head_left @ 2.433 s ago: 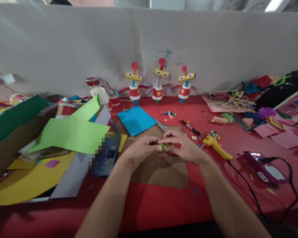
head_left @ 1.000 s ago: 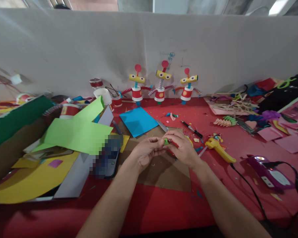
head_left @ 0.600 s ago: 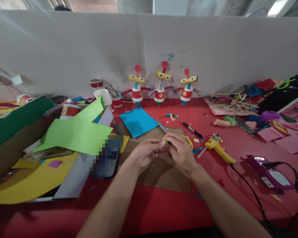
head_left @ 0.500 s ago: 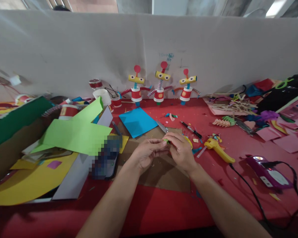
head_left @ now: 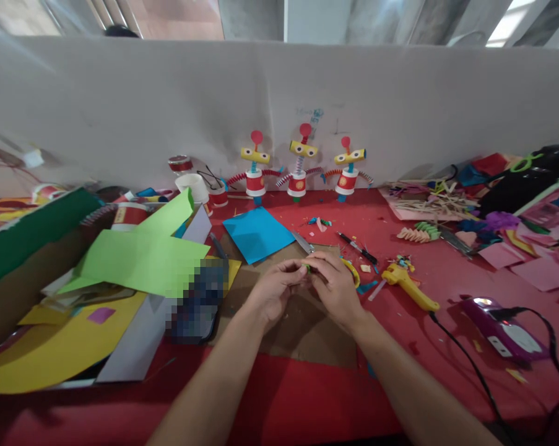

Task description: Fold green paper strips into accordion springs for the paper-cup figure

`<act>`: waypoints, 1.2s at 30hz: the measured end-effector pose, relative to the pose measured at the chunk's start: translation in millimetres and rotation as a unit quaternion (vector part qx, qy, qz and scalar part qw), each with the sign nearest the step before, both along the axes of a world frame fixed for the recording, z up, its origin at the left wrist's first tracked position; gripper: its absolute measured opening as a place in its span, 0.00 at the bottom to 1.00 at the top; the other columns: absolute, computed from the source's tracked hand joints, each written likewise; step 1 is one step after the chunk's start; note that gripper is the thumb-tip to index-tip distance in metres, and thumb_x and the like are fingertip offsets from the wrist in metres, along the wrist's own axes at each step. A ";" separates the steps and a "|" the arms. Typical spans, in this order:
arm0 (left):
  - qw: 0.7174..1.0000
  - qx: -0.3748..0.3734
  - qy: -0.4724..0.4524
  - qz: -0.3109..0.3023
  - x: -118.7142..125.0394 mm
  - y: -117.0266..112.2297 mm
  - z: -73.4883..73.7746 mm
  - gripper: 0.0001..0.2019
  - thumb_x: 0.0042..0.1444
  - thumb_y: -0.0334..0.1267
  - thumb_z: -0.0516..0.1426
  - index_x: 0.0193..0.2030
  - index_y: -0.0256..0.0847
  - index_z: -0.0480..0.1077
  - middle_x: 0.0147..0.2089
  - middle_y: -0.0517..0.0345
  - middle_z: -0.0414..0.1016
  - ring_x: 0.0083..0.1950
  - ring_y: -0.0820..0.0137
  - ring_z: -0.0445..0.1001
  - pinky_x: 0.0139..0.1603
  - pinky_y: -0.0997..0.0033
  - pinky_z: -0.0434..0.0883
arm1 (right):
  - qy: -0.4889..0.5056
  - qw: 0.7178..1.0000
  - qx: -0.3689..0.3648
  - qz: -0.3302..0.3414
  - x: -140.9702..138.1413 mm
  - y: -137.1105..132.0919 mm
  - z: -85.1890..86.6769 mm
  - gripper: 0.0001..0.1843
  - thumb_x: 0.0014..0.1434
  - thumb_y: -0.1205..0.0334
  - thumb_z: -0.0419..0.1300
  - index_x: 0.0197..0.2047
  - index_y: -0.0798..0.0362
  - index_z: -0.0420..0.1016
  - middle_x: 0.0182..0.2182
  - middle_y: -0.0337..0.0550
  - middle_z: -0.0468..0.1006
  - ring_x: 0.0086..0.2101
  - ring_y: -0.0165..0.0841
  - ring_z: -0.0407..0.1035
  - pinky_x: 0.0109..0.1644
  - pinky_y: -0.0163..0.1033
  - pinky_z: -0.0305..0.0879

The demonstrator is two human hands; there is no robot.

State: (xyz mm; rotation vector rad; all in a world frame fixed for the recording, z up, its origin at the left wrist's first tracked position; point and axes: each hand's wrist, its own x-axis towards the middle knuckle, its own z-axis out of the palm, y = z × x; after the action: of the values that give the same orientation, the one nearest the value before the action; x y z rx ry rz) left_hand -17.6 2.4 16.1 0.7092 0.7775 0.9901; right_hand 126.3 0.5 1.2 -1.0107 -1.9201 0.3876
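Observation:
My left hand (head_left: 273, 290) and my right hand (head_left: 335, 286) meet over a brown cardboard sheet (head_left: 302, 328) on the red table. The fingers of both pinch one small green paper piece (head_left: 307, 268), which is mostly hidden between the fingertips. Yellow-handled scissors (head_left: 352, 271) lie just behind my right hand. A blue paper square (head_left: 257, 233) lies beyond my left hand.
Three paper-cup robot figures (head_left: 299, 166) stand along the white back wall. A yellow glue gun (head_left: 407, 285) and a purple device (head_left: 502, 320) with a black cord lie at the right. Green paper (head_left: 144, 254), yellow sheets and a phone (head_left: 196, 302) fill the left. Scraps and sticks (head_left: 432, 197) lie at the far right.
My hands have drawn closer together over the cardboard and now cover most of the green piece. The view has tilted slightly; nothing else on the table moved.

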 end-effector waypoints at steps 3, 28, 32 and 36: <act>0.999 0.002 0.025 0.041 -1.0 3.3 0.9 0.13 0.40 0.36 0.65 0.36 0.38 0.74 0.33 0.58 0.74 0.30 0.77 0.70 0.33 0.77 0.66 | 0.022 1.000 -0.022 0.000 -2.1 2.6 -1.3 0.21 0.55 0.66 0.56 0.52 0.44 0.66 0.48 0.44 0.68 0.49 0.39 0.62 0.53 0.50 0.60; 0.996 0.064 0.024 0.056 -4.5 7.6 -3.3 0.15 0.43 0.32 0.62 0.40 0.36 0.73 0.38 0.53 0.75 0.33 0.74 0.71 0.38 0.73 0.67 | 0.062 0.993 -0.100 -0.016 -0.2 4.8 -2.2 0.25 0.54 0.61 0.59 0.56 0.46 0.62 0.50 0.46 0.67 0.47 0.38 0.65 0.50 0.45 0.64; 0.963 0.144 0.173 0.145 -8.5 16.2 -12.7 0.11 0.45 0.33 0.60 0.38 0.37 0.73 0.37 0.55 0.76 0.35 0.72 0.71 0.40 0.71 0.67 | 0.053 0.991 -0.108 -0.058 5.2 10.3 -4.3 0.24 0.54 0.61 0.57 0.55 0.49 0.63 0.44 0.46 0.70 0.39 0.35 0.68 0.45 0.43 0.66; 0.879 0.220 0.370 0.205 -15.6 28.9 -23.8 0.10 0.47 0.31 0.57 0.38 0.37 0.73 0.36 0.55 0.77 0.36 0.71 0.72 0.40 0.71 0.67 | -0.042 0.982 -0.124 -0.140 15.1 18.8 -6.0 0.19 0.53 0.64 0.56 0.50 0.52 0.67 0.42 0.47 0.72 0.40 0.37 0.67 0.47 0.44 0.63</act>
State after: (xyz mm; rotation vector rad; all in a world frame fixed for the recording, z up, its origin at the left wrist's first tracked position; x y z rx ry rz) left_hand -33.2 31.2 -7.7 1.4025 1.4332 1.3140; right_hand 141.4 19.3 -4.8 -1.4607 -1.7993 0.4338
